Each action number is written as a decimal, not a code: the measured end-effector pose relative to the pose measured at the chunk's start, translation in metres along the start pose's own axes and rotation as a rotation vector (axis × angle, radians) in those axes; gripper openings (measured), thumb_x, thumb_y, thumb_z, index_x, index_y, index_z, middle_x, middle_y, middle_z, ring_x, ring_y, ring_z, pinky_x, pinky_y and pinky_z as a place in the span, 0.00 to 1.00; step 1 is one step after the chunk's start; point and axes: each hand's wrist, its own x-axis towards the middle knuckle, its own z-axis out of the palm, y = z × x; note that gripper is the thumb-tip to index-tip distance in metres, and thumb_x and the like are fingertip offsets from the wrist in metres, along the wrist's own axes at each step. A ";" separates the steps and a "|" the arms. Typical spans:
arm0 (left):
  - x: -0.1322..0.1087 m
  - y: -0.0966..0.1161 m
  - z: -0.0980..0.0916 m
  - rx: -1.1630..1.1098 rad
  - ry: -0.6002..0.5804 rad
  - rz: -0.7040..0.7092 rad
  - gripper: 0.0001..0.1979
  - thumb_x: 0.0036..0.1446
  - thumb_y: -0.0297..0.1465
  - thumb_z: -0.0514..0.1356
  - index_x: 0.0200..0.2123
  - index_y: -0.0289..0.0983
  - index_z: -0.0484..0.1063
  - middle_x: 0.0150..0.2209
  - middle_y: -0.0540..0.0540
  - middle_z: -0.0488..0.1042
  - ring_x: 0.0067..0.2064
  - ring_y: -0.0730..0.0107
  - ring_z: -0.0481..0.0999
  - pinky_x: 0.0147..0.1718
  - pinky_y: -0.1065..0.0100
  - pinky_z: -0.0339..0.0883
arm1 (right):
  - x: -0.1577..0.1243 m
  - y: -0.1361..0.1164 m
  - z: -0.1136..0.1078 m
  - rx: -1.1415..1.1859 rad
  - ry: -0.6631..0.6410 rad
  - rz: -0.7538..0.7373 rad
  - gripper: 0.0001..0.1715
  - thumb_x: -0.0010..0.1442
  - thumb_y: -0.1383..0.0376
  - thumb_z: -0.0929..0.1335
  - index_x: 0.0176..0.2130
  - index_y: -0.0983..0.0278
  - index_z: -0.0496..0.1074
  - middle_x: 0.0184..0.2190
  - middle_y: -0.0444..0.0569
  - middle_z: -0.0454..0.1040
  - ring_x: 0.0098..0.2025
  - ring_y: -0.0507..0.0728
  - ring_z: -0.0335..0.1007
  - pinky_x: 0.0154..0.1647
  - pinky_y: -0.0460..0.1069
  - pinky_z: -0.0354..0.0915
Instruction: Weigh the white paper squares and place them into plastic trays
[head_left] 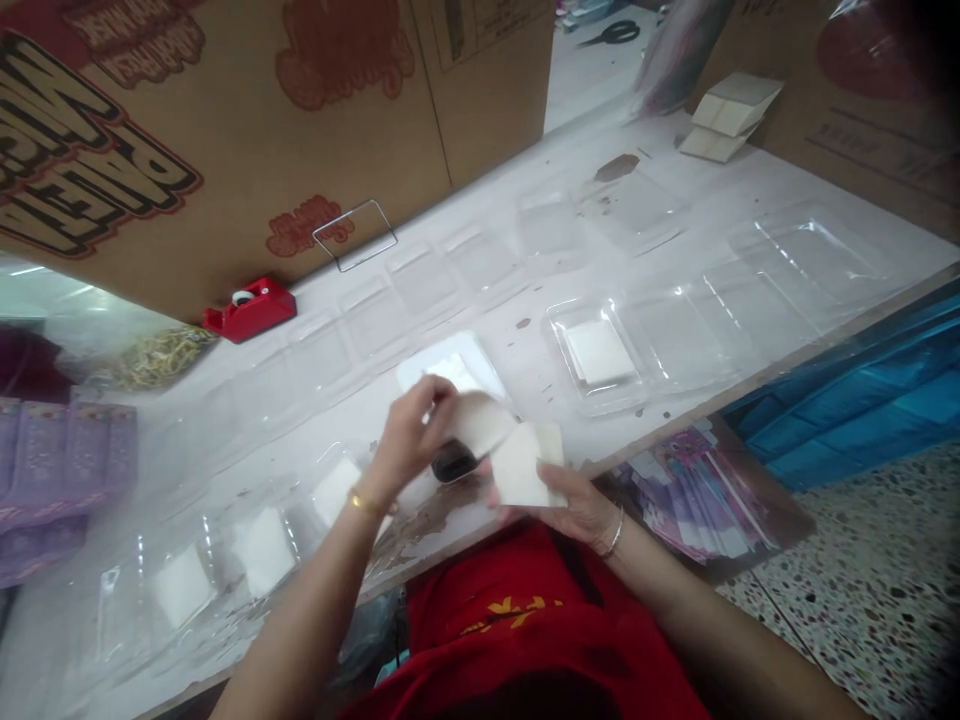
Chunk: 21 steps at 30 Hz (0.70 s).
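Card stack: I am holding a cream card stack [525, 468] in front of my waist, near the table's front edge; its flat face is turning up towards me, its outline is looking nearly square, and I cannot tell a long axis.
Loose sheet: a curved, blurred pale sheet [478, 420] is spanning the space between my hands, its long axis running from 10 o'clock to 4 o'clock, its lower end meeting the stack's upper left corner; I cannot tell whether it is joined there.
Left hand: my left hand [411, 432] is pinching the sheet's upper end between thumb and bent fingers, the forearm slanting from 7 o'clock towards 1, a gold bangle [365, 503] circling the wrist.
Right hand: my right hand [579, 503] is clasping the stack, thumb pressing on its top face, fingers supporting it beneath, the forearm pointing towards 10 o'clock.
White platform: a white platform [484, 362] is lying at 11 o'clock from the stack, papers resting on it.
Clear trays: one clear tray [592, 398] is holding white cards [600, 352] at 1 o'clock; more card-filled trays are standing between 8 and 9.
Tape dispenser: a red tape dispenser [259, 310] is sitting at 10 o'clock.
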 end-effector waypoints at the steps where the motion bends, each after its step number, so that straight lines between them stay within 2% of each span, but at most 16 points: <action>1: 0.009 -0.009 -0.006 0.011 -0.032 -0.042 0.04 0.65 0.29 0.52 0.36 0.39 0.65 0.32 0.49 0.72 0.32 0.70 0.69 0.31 0.68 0.61 | -0.001 -0.001 0.000 0.001 0.000 -0.011 0.31 0.58 0.54 0.73 0.57 0.63 0.68 0.47 0.55 0.76 0.41 0.61 0.77 0.37 0.52 0.73; 5: 0.037 -0.039 -0.017 0.201 -0.206 -0.085 0.07 0.65 0.32 0.53 0.35 0.38 0.67 0.33 0.49 0.74 0.35 0.67 0.71 0.43 0.61 0.60 | -0.005 -0.004 0.002 0.015 -0.012 -0.042 0.41 0.58 0.56 0.72 0.65 0.58 0.57 0.46 0.55 0.75 0.39 0.61 0.76 0.34 0.53 0.72; 7: 0.042 -0.047 -0.017 0.302 -0.238 -0.062 0.06 0.64 0.33 0.55 0.39 0.38 0.69 0.39 0.46 0.75 0.41 0.62 0.72 0.46 0.57 0.57 | -0.009 -0.006 0.002 0.011 -0.012 -0.060 0.44 0.58 0.56 0.72 0.67 0.57 0.54 0.45 0.55 0.75 0.38 0.62 0.75 0.33 0.53 0.72; 10: 0.037 -0.052 -0.019 0.376 -0.121 -0.062 0.11 0.63 0.35 0.57 0.47 0.39 0.70 0.47 0.42 0.74 0.49 0.56 0.71 0.47 0.57 0.56 | -0.014 -0.010 -0.003 0.001 0.000 -0.093 0.48 0.58 0.56 0.72 0.69 0.55 0.49 0.46 0.55 0.74 0.38 0.62 0.75 0.33 0.53 0.71; 15: 0.014 -0.056 -0.037 0.333 0.125 -0.113 0.06 0.63 0.33 0.57 0.39 0.38 0.73 0.40 0.45 0.76 0.43 0.63 0.74 0.44 0.60 0.60 | -0.023 -0.017 -0.014 0.013 0.069 -0.108 0.51 0.57 0.55 0.73 0.69 0.51 0.45 0.45 0.54 0.74 0.38 0.61 0.74 0.33 0.53 0.70; 17: 0.006 -0.057 -0.043 0.305 0.168 -0.115 0.05 0.62 0.32 0.58 0.37 0.38 0.73 0.38 0.46 0.76 0.40 0.65 0.75 0.42 0.61 0.61 | -0.026 -0.020 -0.016 0.016 0.101 -0.113 0.51 0.57 0.55 0.73 0.69 0.51 0.45 0.46 0.54 0.73 0.38 0.61 0.73 0.33 0.53 0.69; 21: -0.003 -0.058 -0.045 0.287 0.182 -0.115 0.05 0.62 0.31 0.58 0.36 0.37 0.73 0.37 0.46 0.76 0.38 0.66 0.75 0.41 0.62 0.63 | -0.028 -0.022 -0.014 0.007 0.122 -0.132 0.51 0.56 0.55 0.73 0.69 0.51 0.47 0.45 0.54 0.74 0.37 0.61 0.73 0.32 0.53 0.69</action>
